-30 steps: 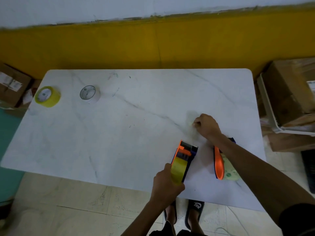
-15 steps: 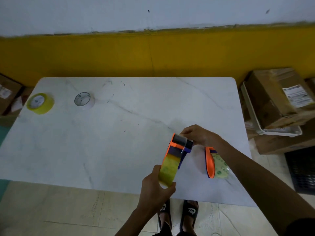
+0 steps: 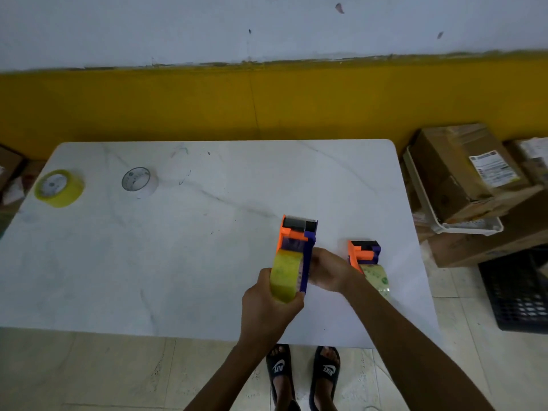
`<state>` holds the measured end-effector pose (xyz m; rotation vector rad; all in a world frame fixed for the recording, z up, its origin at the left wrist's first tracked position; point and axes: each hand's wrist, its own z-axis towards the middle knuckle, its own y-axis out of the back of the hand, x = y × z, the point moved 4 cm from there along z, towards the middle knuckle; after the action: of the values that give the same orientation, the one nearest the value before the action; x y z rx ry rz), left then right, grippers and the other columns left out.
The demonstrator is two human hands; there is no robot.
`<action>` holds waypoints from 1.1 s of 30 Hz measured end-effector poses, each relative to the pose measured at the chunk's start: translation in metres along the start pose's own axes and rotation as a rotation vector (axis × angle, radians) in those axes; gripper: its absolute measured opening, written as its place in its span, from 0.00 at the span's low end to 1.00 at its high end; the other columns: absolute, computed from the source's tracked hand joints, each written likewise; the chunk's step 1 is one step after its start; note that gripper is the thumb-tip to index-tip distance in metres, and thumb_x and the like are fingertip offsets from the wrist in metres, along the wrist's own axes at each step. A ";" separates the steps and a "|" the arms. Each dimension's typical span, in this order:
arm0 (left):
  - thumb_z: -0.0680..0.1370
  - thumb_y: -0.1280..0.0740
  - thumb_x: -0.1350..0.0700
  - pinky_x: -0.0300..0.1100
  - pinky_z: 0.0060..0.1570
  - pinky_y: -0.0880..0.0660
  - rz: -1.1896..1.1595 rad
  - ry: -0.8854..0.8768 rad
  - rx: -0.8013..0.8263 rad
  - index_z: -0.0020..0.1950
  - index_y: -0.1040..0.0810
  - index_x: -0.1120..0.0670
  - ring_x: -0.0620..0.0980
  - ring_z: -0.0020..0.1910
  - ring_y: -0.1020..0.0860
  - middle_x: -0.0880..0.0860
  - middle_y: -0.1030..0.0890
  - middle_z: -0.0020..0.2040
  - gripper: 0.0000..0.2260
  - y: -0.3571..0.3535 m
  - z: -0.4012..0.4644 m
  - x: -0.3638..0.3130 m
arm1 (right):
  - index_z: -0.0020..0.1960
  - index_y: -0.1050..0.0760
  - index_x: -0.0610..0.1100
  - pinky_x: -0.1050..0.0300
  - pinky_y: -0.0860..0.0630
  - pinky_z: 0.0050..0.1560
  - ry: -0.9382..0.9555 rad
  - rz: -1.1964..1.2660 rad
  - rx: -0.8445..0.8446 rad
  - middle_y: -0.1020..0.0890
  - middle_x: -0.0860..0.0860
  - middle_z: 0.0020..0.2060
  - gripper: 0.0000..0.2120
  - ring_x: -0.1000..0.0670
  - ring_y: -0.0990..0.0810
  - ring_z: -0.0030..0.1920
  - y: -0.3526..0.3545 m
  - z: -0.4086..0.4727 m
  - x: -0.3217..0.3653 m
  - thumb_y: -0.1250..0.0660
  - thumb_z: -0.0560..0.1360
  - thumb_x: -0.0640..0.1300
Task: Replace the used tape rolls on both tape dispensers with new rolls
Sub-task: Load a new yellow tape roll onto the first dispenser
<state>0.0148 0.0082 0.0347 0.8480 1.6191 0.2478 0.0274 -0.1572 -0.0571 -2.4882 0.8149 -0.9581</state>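
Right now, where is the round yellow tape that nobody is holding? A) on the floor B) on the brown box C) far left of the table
C: the loose yellow tape roll sits on the white table near its far left corner, beside a white roll.

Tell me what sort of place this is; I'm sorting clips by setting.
Probably a packing or shipping area. Cardboard boxes, one with a shipping label, are stacked beside a white marble-look table, which holds two tape dispensers and spare tape rolls.
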 end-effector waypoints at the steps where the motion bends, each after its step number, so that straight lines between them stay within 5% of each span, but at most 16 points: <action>1: 0.67 0.24 0.45 0.42 0.36 0.19 0.013 0.014 -0.002 0.50 0.30 0.45 0.43 0.36 0.20 0.46 0.21 0.38 0.19 -0.001 0.002 0.000 | 0.61 0.23 0.40 0.43 0.30 0.68 0.014 0.050 -0.005 0.20 0.40 0.58 0.15 0.41 0.22 0.59 -0.001 0.000 -0.006 0.39 0.78 0.44; 8: 0.66 0.29 0.39 0.46 0.37 0.20 0.161 0.114 0.001 0.48 0.28 0.49 0.46 0.35 0.21 0.47 0.22 0.37 0.19 -0.014 0.020 -0.004 | 0.64 0.25 0.40 0.53 0.18 0.43 -0.009 0.345 -0.052 0.14 0.42 0.52 0.31 0.43 0.14 0.49 -0.005 -0.012 -0.040 0.52 0.80 0.62; 12: 0.67 0.31 0.36 0.44 0.38 0.23 0.247 0.155 0.063 0.47 0.27 0.51 0.48 0.37 0.22 0.48 0.22 0.38 0.21 -0.027 0.030 -0.006 | 0.68 0.27 0.44 0.49 0.20 0.47 -0.057 0.373 -0.123 0.18 0.42 0.60 0.31 0.43 0.16 0.53 0.001 -0.015 -0.059 0.50 0.79 0.64; 16: 0.67 0.32 0.34 0.46 0.42 0.21 0.327 0.194 0.121 0.48 0.26 0.53 0.51 0.40 0.21 0.50 0.21 0.41 0.24 -0.043 0.036 -0.005 | 0.66 0.24 0.45 0.48 0.20 0.51 -0.136 0.271 -0.211 0.17 0.43 0.58 0.33 0.43 0.17 0.55 0.018 -0.015 -0.074 0.48 0.77 0.67; 19: 0.68 0.31 0.35 0.44 0.39 0.25 0.321 0.201 0.147 0.47 0.28 0.54 0.51 0.39 0.23 0.49 0.24 0.40 0.24 -0.049 0.037 -0.003 | 0.63 0.23 0.43 0.52 0.19 0.44 -0.214 0.188 -0.277 0.16 0.42 0.54 0.35 0.42 0.15 0.50 0.025 -0.020 -0.078 0.50 0.77 0.69; 22: 0.68 0.33 0.33 0.44 0.37 0.29 0.345 0.191 0.161 0.49 0.30 0.55 0.52 0.39 0.24 0.49 0.26 0.40 0.26 -0.053 0.031 0.003 | 0.53 0.21 0.35 0.54 0.18 0.35 -0.332 -0.076 -0.342 0.14 0.38 0.42 0.44 0.42 0.14 0.39 0.033 -0.031 -0.080 0.55 0.75 0.72; 25: 0.66 0.34 0.34 0.45 0.39 0.24 0.352 0.195 0.154 0.49 0.30 0.54 0.52 0.39 0.22 0.50 0.23 0.40 0.26 -0.060 0.020 0.016 | 0.43 0.19 0.32 0.53 0.19 0.38 -0.347 -0.230 -0.400 0.16 0.38 0.35 0.48 0.42 0.16 0.35 0.041 -0.040 -0.084 0.58 0.73 0.73; 28: 0.67 0.33 0.38 0.49 0.41 0.19 0.348 0.196 0.136 0.49 0.30 0.52 0.51 0.38 0.21 0.49 0.21 0.39 0.21 -0.063 0.018 0.021 | 0.43 0.19 0.32 0.53 0.18 0.36 -0.281 -0.287 -0.483 0.17 0.39 0.33 0.44 0.41 0.16 0.35 0.049 -0.045 -0.084 0.54 0.76 0.70; 33: 0.68 0.32 0.39 0.50 0.43 0.19 0.331 0.203 0.153 0.52 0.32 0.52 0.51 0.39 0.21 0.49 0.22 0.41 0.22 -0.065 0.016 0.020 | 0.47 0.22 0.36 0.52 0.19 0.37 -0.216 -0.382 -0.517 0.20 0.41 0.38 0.23 0.44 0.18 0.38 0.046 -0.059 -0.068 0.42 0.79 0.55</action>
<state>0.0047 -0.0294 -0.0234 1.2439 1.6946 0.4587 -0.0727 -0.1567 -0.0721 -3.2110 0.5803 -0.6200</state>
